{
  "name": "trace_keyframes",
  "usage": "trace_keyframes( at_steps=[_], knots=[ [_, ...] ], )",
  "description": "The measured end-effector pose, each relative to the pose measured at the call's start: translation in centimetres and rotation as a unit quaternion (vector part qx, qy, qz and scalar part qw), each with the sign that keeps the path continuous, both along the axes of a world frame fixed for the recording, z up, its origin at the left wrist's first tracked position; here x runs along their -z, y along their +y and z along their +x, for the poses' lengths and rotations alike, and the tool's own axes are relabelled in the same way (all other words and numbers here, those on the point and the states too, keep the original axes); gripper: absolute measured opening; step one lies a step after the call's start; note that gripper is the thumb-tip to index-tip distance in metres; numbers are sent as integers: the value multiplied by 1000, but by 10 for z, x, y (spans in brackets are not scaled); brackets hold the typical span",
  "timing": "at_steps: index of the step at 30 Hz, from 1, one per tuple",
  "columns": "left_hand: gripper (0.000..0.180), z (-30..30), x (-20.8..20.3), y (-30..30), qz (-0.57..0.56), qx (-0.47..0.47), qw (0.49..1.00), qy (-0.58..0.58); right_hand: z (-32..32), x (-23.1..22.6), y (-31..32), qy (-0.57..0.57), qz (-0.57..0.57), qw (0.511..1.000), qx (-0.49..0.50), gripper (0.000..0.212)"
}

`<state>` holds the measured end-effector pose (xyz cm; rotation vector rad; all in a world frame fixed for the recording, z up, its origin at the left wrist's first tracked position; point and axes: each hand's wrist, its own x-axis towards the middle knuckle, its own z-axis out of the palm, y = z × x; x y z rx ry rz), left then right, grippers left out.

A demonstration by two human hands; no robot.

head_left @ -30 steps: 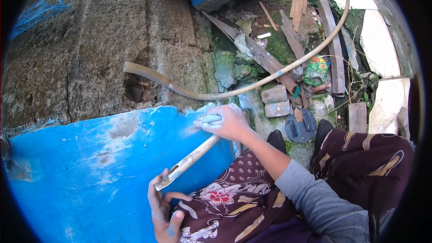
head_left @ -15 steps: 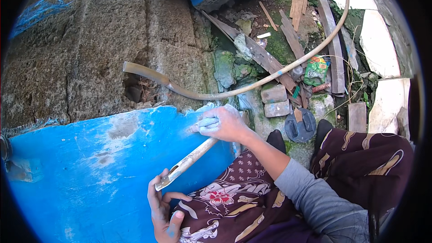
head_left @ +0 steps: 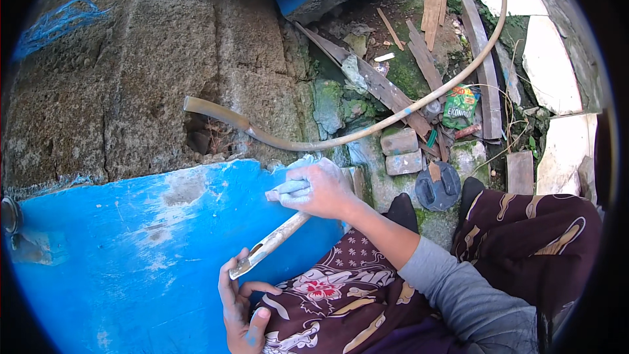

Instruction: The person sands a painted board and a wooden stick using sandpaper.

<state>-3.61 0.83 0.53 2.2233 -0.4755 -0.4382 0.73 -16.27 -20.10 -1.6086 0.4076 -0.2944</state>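
Observation:
A pale, paint-stained tube (head_left: 283,232) with a slot near its lower end slants across the blue surface (head_left: 157,269). Its lower end lies against the curled fingers of my left hand (head_left: 244,308), whose thumb stands apart from it. The tube's upper end disappears beneath my right hand (head_left: 321,190). Grey-white dust coats the closed fingers of that hand. They pinch a small, flat, pinkish piece (head_left: 272,195) just over the blue surface; most of it is hidden, and its kind cannot be told.
A hose (head_left: 341,136) curves across the rough concrete wall (head_left: 144,72) and up to the right. Planks (head_left: 393,95), bricks (head_left: 404,162), a green packet (head_left: 460,106) and a round dark object (head_left: 438,185) lie on the ground near my feet. Patterned cloth (head_left: 347,288) covers my lap.
My right hand has shifted slightly left and downward, and the pinkish piece now shows more clearly at its fingertips. The tube's lower end and my left hand have moved only a little.

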Motion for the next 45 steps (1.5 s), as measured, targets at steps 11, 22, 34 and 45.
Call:
trace_keyframes(
  at_steps=[11,22,34,45],
  knots=[
    [95,1,1,-2,2,4,1000,26,-6,36,10,107,-13,993,48,46],
    [91,0,-4,1,-9,-4,999,39,1,5,12,53,54,996,-51,43],
    [86,1,-2,6,-18,14,999,38,-3,-13,5,-36,-34,998,-35,41],
    [88,-3,-3,-3,-9,-6,999,38,-5,25,0,77,3,997,-19,45]
  ],
)
